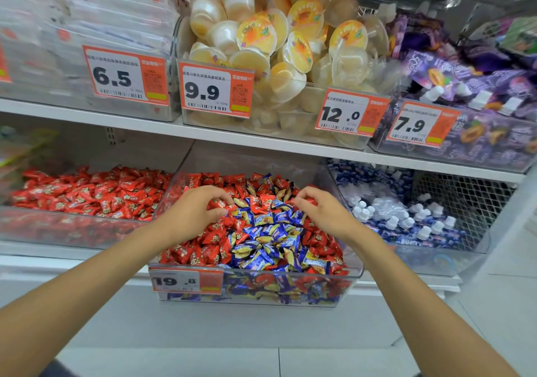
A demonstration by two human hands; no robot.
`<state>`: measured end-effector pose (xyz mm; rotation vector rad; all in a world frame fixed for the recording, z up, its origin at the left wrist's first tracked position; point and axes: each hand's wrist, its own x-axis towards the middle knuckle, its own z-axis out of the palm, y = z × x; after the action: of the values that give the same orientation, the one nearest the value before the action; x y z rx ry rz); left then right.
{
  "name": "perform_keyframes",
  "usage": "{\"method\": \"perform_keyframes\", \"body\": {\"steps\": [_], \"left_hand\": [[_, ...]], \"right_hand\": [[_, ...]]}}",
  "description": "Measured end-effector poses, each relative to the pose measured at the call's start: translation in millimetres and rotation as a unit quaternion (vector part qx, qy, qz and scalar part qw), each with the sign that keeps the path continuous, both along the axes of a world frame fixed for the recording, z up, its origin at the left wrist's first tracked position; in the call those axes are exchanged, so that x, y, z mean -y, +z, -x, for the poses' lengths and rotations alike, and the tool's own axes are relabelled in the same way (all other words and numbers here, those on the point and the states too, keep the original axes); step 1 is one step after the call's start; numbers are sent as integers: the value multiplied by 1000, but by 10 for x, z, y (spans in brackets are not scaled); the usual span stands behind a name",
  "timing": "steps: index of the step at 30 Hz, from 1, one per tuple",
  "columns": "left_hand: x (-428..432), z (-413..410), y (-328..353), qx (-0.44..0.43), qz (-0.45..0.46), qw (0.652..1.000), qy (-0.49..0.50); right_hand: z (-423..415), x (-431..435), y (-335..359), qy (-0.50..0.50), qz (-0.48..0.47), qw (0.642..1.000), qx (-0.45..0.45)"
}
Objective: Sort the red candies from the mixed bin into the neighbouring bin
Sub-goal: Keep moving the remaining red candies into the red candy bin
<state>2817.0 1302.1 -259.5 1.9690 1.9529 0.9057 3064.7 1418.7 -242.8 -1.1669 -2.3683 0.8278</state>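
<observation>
Item: red candies [213, 238] in mixed bin [353, 282], light, crinkly, probably slippery, best pinched mid-wrapper; left hand [194, 216] and right hand [325, 213] both curled, each pinching some.

The left hand [197, 213] and the right hand [322, 211] are bare, with nothing worn on the fingers or wrists that show. The left forearm [87, 286] and the right forearm [421, 295] are likewise uncovered all the way to the bottom edge of the view. In the bottom left corner, below the left forearm, a small dark patch [50, 369] shows, possibly part of the person's clothing, though too little is visible to be sure.
</observation>
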Motion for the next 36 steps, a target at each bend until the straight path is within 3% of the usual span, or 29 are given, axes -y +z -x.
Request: {"method": "perform_keyframes", "body": {"steps": [5,9,12,14,16,20,28,32,36], "left_hand": [[-108,-7,-21,0,63,998,4],[-262,-6,-78,-33,140,990,7],[-297,45,-142,-124,214,969,-6],[-296,64,-173,-158,202,966,-12],[-303,80,-196,-169,162,972,-12],[-300,90,-212,-184,127,975,-12],[-222,73,-93,-70,47,996,6],[-148,47,-2,-123,72,990,4],[-43,45,31,-115,93,989,-29]], "right_hand": [[247,-124,-50,7,-19,999,-34],[574,-269,-103,15,-47,999,3],[766,-326,-157,32,-98,989,110],[836,-334,-211,50,-114,969,214],[857,-342,-255,61,-116,959,252],[791,-378,-266,93,-90,980,154],[447,-375,-89,72,4,997,-33],[274,-277,41,42,31,996,-70],[178,-181,81,37,27,997,-58]]}}
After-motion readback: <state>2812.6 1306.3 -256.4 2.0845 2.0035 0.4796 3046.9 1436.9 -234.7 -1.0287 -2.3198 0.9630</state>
